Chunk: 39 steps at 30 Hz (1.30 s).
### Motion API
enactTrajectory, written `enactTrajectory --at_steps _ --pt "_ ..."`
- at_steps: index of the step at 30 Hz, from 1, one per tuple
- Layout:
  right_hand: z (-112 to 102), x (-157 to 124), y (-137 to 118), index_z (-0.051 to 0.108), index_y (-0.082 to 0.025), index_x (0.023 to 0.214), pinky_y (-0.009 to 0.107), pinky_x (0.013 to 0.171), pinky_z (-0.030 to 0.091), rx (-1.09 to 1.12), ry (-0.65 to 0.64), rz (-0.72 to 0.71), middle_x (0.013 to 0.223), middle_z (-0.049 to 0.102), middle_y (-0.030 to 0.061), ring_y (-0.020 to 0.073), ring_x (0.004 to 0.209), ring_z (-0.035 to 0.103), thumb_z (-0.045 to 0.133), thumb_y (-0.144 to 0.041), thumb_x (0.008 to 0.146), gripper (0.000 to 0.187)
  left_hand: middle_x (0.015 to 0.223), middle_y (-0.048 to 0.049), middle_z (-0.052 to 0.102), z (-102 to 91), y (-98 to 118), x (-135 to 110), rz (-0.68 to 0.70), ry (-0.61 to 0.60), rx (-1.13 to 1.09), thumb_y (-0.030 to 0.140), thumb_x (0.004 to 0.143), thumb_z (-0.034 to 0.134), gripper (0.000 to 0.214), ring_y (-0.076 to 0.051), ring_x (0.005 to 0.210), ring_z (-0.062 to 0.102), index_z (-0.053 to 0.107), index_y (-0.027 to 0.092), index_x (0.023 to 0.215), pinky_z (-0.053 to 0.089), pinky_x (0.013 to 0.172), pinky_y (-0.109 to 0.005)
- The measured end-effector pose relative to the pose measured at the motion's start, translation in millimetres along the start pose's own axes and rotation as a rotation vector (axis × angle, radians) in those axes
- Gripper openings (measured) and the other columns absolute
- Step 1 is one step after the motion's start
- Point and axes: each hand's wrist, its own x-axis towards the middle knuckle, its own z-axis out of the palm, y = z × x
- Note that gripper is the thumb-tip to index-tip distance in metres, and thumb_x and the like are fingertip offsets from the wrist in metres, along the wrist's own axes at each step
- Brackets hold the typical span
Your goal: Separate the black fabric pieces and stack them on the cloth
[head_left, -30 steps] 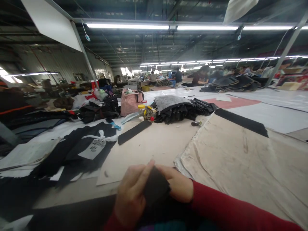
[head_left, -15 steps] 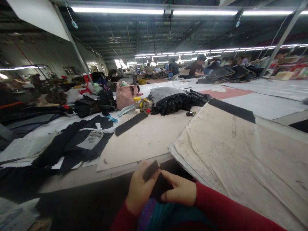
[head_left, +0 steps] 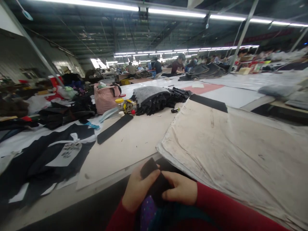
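Observation:
Close to my body, at the bottom middle, both hands grip a small piece of black fabric (head_left: 158, 187). My left hand (head_left: 137, 187) is closed round its left part, with the thumb pressed on it and an end sticking up above the fingers. On the other side my right hand (head_left: 181, 188) pinches the same piece between thumb and fingers. Just beyond the hands is the edge of the table (head_left: 120, 163). One black fabric strip (head_left: 115, 129) lies on the table, and another black strip (head_left: 209, 102) rests on the cream padded cloth (head_left: 231, 150) to the right.
A pile of black cut pieces (head_left: 154, 100) sits farther back, beside a yellow-lidded jar (head_left: 130, 106) and a pink bag (head_left: 104, 98). Dark fabric with a written paper tag (head_left: 66, 154) lies at left. A co-worker (head_left: 178, 64) is at a far table.
My view has swung to the right, so the table and its contents sit farther left. The black fabric now stands out more above my left hand's fingers. Both hands still hold it.

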Motion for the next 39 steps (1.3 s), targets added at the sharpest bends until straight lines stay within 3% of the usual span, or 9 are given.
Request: enactTrajectory --at_steps 4,11,15,19,23,27,31,36,39 --pt "-7 -10 9 0.057 -0.012 0.087 0.024 0.067 0.039 0.136 0.003 0.071 0.071 0.053 -0.0007 0.01 0.066 0.048 0.06 -0.025 0.061 0.029 0.072 -0.0016 0.057 16.9 11 5 0.278 -0.081 0.276 0.029 0.069 0.055 0.011 -0.016 0.072 0.051 0.06 0.019 0.072 0.039 0.066 -0.024" --pt "-1 -45 1 0.057 -0.012 0.062 0.017 0.049 0.029 -0.391 0.236 0.063 0.053 0.039 -0.005 0.0055 0.051 0.036 0.051 -0.02 0.067 0.011 0.055 0.0034 0.048 34.5 4 45 0.022 -0.169 0.039 0.038 0.066 0.058 0.023 -0.009 0.052 0.043 0.051 0.016 0.064 0.034 0.049 -0.019" --pt "-3 -69 -17 0.062 -0.011 0.069 0.017 0.051 0.034 -0.155 0.22 0.003 0.056 0.045 -0.0039 0.0057 0.052 0.04 0.055 -0.027 0.07 0.018 0.053 0.0048 0.046 45.2 -4 59 -0.044 -0.11 -0.097 0.04 0.065 0.059 0.026 -0.007 0.047 0.041 0.051 0.016 0.071 0.032 0.044 -0.017" --pt "-26 -79 -30 0.064 -0.013 0.085 0.028 0.069 0.043 0.22 0.548 -0.142 0.073 0.06 0.0021 0.013 0.067 0.054 0.062 -0.035 0.065 0.03 0.078 -0.0043 0.059 69.7 6 43 -0.167 -0.477 -0.499 0.051 0.067 0.053 0.044 -0.015 0.067 0.054 0.053 0.017 0.095 0.042 0.062 -0.027" --pt "-38 -80 -36 0.065 -0.016 0.084 0.035 0.075 0.044 0.197 0.744 -0.223 0.077 0.063 0.003 0.017 0.075 0.058 0.065 -0.033 0.062 0.028 0.086 -0.0106 0.062 100.6 10 19 -0.208 -0.779 -0.468 0.047 0.063 0.059 0.047 -0.023 0.081 0.056 0.06 0.012 0.094 0.04 0.076 -0.035" --pt "-41 -91 -44 0.066 -0.017 0.083 0.037 0.075 0.046 0.071 0.828 -0.296 0.078 0.065 0.0028 0.0197 0.08 0.058 0.063 -0.033 0.066 0.024 0.072 -0.0107 0.064 120.4 1 11 -0.406 -0.888 -0.48 0.039 0.061 0.065 0.037 -0.019 0.065 0.058 0.064 0.008 0.081 0.043 0.068 -0.033" --pt "-67 -111 -61 0.065 -0.02 0.085 0.037 0.081 0.045 0.042 1.022 -0.494 0.09 0.064 0.0021 0.0197 0.087 0.057 0.065 -0.03 0.064 0.024 0.071 -0.0098 0.064 133.0 -7 7 -0.497 -0.989 -0.493 0.032 0.054 0.071 0.036 -0.015 0.06 0.057 0.064 0.008 0.078 0.044 0.058 -0.025" --pt "-112 -129 -80 0.063 -0.019 0.086 0.039 0.081 0.046 0.03 1.249 -0.732 0.087 0.065 0.0015 0.0191 0.084 0.059 0.066 -0.029 0.064 0.025 0.069 -0.0072 0.061 152.4 -17 2 -0.486 -1.031 -0.472 0.033 0.061 0.066 0.029 -0.01 0.048 0.055 0.061 0.009 0.077 0.037 0.04 -0.016" --pt "-125 -139 -85 0.062 -0.02 0.086 0.039 0.081 0.046 -0.001 1.323 -0.789 0.085 0.065 0.0008 0.019 0.082 0.059 0.066 -0.03 0.064 0.025 0.071 -0.005 0.06 150.3 -18 8 -0.43 -1.064 -0.423 0.031 0.063 0.065 0.027 -0.008 0.05 0.054 0.058 0.011 0.079 0.039 0.043 -0.017"
